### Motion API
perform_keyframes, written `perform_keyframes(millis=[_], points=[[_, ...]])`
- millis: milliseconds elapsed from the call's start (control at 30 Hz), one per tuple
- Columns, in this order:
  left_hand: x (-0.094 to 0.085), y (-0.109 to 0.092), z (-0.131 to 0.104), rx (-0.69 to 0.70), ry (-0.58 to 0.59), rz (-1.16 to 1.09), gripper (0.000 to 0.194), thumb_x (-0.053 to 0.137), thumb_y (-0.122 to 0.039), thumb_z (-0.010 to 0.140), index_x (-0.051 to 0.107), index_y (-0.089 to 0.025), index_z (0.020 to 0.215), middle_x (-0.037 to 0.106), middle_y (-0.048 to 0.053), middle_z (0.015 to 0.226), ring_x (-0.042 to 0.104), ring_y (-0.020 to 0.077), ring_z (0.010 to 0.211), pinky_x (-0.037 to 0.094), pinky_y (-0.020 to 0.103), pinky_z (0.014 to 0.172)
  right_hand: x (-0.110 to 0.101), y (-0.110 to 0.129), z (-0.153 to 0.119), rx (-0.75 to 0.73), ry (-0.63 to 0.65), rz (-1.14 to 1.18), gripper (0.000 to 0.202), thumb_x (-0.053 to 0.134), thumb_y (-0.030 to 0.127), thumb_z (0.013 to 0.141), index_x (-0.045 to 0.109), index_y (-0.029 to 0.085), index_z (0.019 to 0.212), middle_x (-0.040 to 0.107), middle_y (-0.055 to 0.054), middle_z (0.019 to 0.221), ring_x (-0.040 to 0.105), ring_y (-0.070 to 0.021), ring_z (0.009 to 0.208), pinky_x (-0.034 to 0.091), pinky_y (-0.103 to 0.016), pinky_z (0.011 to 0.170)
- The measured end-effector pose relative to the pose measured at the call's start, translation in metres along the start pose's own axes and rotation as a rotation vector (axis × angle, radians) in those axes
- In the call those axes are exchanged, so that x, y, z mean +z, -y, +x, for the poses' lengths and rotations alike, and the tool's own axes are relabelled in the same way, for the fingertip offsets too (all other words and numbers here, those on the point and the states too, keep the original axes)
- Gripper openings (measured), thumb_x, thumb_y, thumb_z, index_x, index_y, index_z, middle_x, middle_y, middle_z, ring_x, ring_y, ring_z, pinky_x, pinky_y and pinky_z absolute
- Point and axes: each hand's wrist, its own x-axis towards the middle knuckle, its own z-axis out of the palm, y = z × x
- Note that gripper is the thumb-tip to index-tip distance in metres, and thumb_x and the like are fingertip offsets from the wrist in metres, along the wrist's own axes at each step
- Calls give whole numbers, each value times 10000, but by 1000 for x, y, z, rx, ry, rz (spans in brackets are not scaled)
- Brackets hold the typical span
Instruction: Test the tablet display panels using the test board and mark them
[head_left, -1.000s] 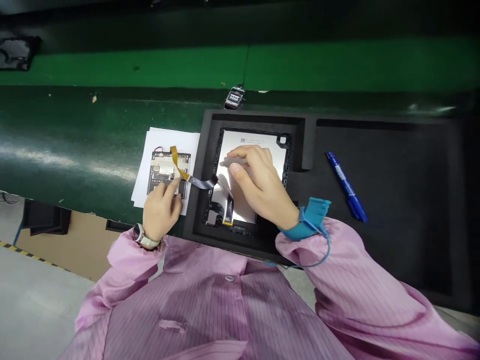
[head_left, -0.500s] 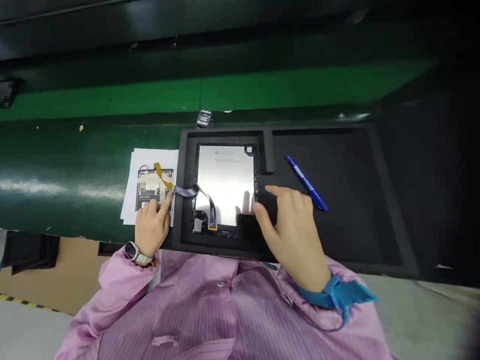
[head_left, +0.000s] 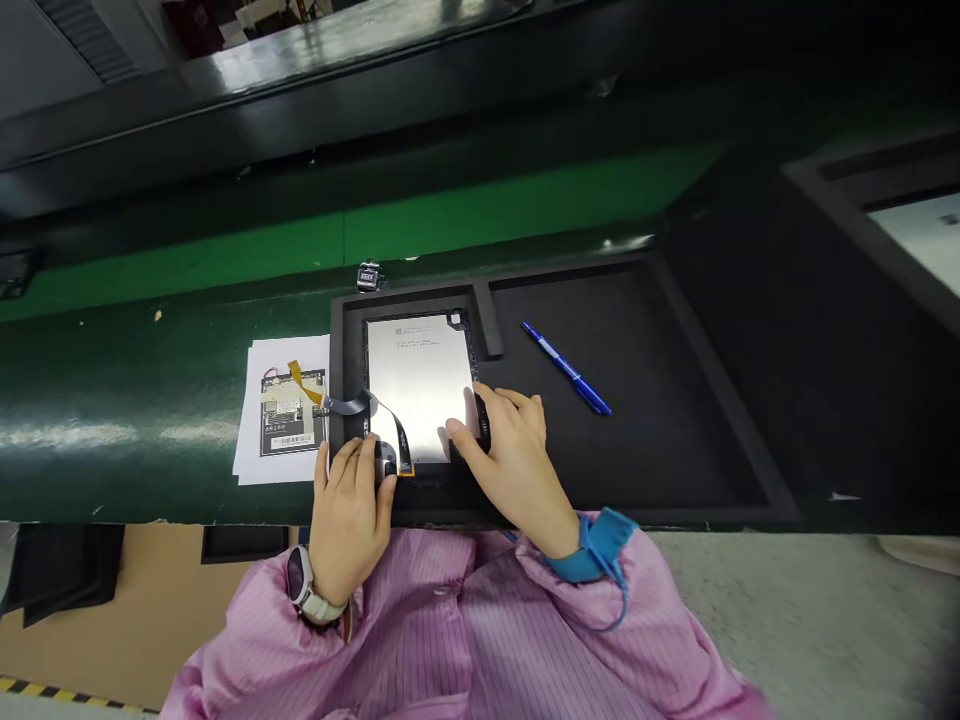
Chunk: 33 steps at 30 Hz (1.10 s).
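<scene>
A tablet screen [head_left: 420, 390] lies back side up in a black foam tray [head_left: 345, 315], its silvery plate facing me. My left hand [head_left: 349, 510] is at the screen's lower left corner, fingers stretched and thumb apart. My right hand [head_left: 517, 465] has its thumb over the silver plate and its fingers round the right edge, gripping it. From the screen's bottom a dark flex cable [head_left: 349, 406] bends left and meets an orange flex cable [head_left: 306, 385]. That one reaches a battery-and-circuit-board assembly [head_left: 292, 415] on white paper [head_left: 251, 430].
In the tray's right section lies a blue marker pen [head_left: 566, 368]. A small metal counter [head_left: 368, 277] stands behind the tray on the green bench [head_left: 150, 400]. Another framed panel [head_left: 926, 235] is at the far right. Black trays [head_left: 67, 570] are below the bench at left.
My left hand has left the cable joint and moved right to the screen's lower left corner. My right hand has moved left onto the screen's right edge. The view has shifted.
</scene>
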Motion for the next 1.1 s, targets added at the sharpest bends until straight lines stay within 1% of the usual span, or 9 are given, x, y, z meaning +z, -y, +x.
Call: perform_keyframes(millis=[67, 133, 233, 400, 567, 733, 900, 1000, 1100], points=[[-1, 5, -1, 13, 21, -15, 394, 420, -258, 1041, 494, -125, 1405, 697, 173, 1279, 623, 320, 1237, 383, 598, 1163, -6, 0, 6, 55, 53, 136, 536, 495, 542, 952, 537, 188, 1352, 630, -159, 1301, 486, -341, 1314, 238, -726, 1196], [-2, 8, -3, 27, 36, -13, 383, 417, -254, 1045, 491, -117, 1395, 692, 170, 1290, 609, 316, 1256, 392, 596, 1154, -12, 2, 11, 144, 110, 218, 618, 498, 550, 929, 467, 194, 1433, 592, -164, 1358, 440, -333, 1375, 322, -672, 1187], [-2, 8, -7, 29, 40, 8, 389, 421, -245, 1047, 471, -101, 1405, 677, 176, 1313, 585, 321, 1288, 382, 605, 1154, -16, 7, 15, 233, 151, 183, 792, 472, 551, 909, 307, 122, 1553, 522, -205, 1432, 376, -347, 1432, 392, -605, 1171], [2, 10, -12, 20, 36, -51, 452, 429, -263, 1046, 391, -111, 1470, 640, 184, 1355, 550, 316, 1326, 366, 602, 1176, -6, 17, 12, 138, 152, 41, 834, 446, 538, 905, 314, 10, 1537, 524, -240, 1431, 400, -362, 1434, 111, -650, 1284], [2, 16, -15, 35, 55, -123, 515, 438, -274, 1046, 308, -117, 1520, 584, 196, 1415, 508, 312, 1371, 341, 613, 1204, -5, 16, 20, 273, 170, 187, 909, 513, 571, 842, 300, 26, 1537, 518, -244, 1449, 336, -372, 1501, 45, -645, 1288], [6, 19, -16, 38, 72, -170, 533, 438, -301, 1048, 301, -126, 1533, 572, 206, 1434, 493, 321, 1399, 304, 648, 1222, -23, 6, 35, 450, 181, 630, 795, 616, 558, 797, 390, 183, 1461, 489, -186, 1511, 398, -305, 1490, 306, -560, 1252], [-15, 32, -13, 8, 203, -297, 581, 454, -416, 1039, 365, -141, 1543, 543, 202, 1505, 472, 327, 1447, 268, 647, 1247, -51, 21, 27, 247, 240, 901, 726, 725, 453, 798, 418, 255, 1425, 483, -118, 1539, 491, -246, 1426, 388, -481, 1236], [-47, 39, -4, -83, 342, -475, 473, 517, -470, 1009, 591, -213, 1400, 635, 132, 1432, 563, 318, 1373, 413, 563, 1194, -57, 46, 17, 58, 297, 929, 681, 696, 389, 864, 380, 286, 1459, 425, -72, 1586, 434, -199, 1473, 344, -433, 1276], [-72, 35, 19, -232, 199, -796, 328, 492, -443, 1030, 733, -268, 1166, 747, 66, 1240, 694, 265, 1180, 549, 448, 1058, -50, 75, 14, -93, 339, 944, 685, 648, 411, 918, 327, 276, 1508, 360, -63, 1623, 359, -181, 1519, 277, -411, 1309]])
